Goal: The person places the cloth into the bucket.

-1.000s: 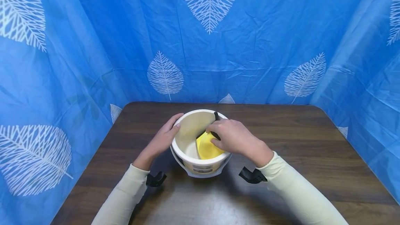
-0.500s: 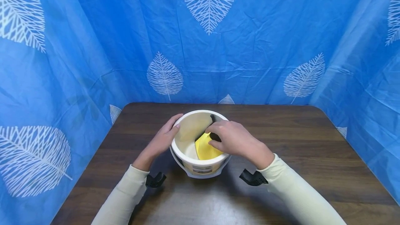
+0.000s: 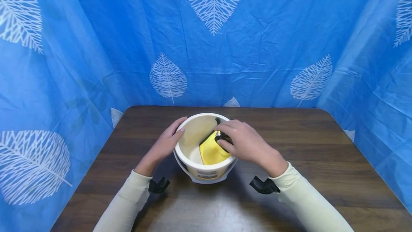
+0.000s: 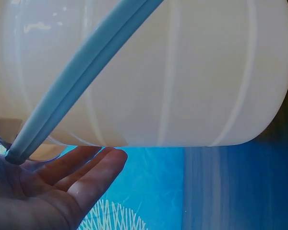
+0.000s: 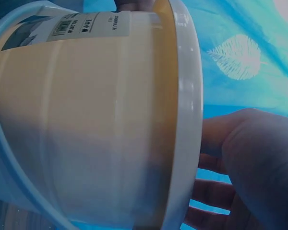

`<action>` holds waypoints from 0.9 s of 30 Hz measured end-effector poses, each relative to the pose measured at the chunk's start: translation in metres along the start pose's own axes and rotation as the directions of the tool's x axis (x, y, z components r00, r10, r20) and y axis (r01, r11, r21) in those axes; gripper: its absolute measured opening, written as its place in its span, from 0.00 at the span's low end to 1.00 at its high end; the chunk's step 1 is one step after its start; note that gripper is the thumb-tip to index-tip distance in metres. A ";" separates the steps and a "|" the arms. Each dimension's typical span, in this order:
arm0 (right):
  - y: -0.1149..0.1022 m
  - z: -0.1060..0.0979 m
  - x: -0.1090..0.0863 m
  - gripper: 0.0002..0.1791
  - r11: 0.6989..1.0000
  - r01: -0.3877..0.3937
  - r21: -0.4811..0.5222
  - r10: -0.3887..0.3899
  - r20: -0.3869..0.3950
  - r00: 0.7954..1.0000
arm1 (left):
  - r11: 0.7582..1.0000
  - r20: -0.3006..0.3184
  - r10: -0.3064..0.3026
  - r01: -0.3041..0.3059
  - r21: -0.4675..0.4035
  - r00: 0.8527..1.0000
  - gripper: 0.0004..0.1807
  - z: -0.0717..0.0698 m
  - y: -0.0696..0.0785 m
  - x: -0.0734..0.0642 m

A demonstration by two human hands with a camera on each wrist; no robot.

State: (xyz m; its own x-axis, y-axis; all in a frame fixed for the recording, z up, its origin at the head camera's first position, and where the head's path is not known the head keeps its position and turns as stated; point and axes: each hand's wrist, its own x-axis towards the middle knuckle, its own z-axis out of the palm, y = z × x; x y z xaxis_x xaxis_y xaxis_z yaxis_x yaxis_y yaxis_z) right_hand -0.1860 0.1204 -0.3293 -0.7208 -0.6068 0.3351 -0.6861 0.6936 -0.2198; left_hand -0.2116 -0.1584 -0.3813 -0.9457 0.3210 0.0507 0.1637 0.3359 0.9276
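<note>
A white bucket (image 3: 196,162) stands on the table, its pale blue bail handle (image 4: 81,72) hanging down the outside. My left hand (image 3: 165,142) holds the bucket's left side, thumb over the rim and fingers along the outer wall. Over the right rim my right hand (image 3: 246,140) reaches inside, thumb and fingers about a black thing (image 3: 222,138) with a small silvery spot beside it; its kind is unclear. Below lies a yellow, flat-looking piece (image 3: 210,151) with a dark edge. In the right wrist view the right fingertips are hidden behind the rim.
The dark wooden table (image 3: 322,153) extends on both sides of the bucket. A blue curtain (image 3: 273,46) with white leaf prints surrounds its back and sides. Black wrist mounts (image 3: 265,185) sit below both hands. A printed label (image 5: 86,26) is on the bucket's outer wall.
My right hand has shifted slightly, and more of the black thing shows between its thumb and fingers. A dark strip by the back rim has moved a little left. The left hand stays at the bucket.
</note>
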 end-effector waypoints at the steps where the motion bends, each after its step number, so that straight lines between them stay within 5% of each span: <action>1: 0.001 0.000 0.000 0.20 1.000 0.011 -0.003 -0.011 -0.016 1.000 | 1.000 -0.002 -0.002 0.002 -0.002 1.000 0.28 0.000 0.000 0.000; 15: 0.012 0.003 -0.006 0.20 1.000 -0.015 -0.022 0.013 -0.109 0.994 | 0.999 -0.030 -0.037 0.037 0.000 0.999 0.29 -0.008 -0.001 -0.001; 27: 0.024 0.003 -0.012 0.19 0.997 -0.069 -0.039 0.062 -0.147 0.987 | 0.996 -0.084 -0.019 0.026 0.083 0.996 0.28 -0.016 0.003 -0.003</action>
State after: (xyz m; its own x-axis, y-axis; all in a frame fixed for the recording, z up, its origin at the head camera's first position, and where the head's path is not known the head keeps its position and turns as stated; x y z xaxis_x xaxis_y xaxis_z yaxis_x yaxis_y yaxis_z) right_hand -0.1947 0.1432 -0.3411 -0.7397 -0.4989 0.4517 -0.6307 0.7480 -0.2066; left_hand -0.2129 -0.1730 -0.3730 -0.9690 0.2387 0.0643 0.1619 0.4162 0.8948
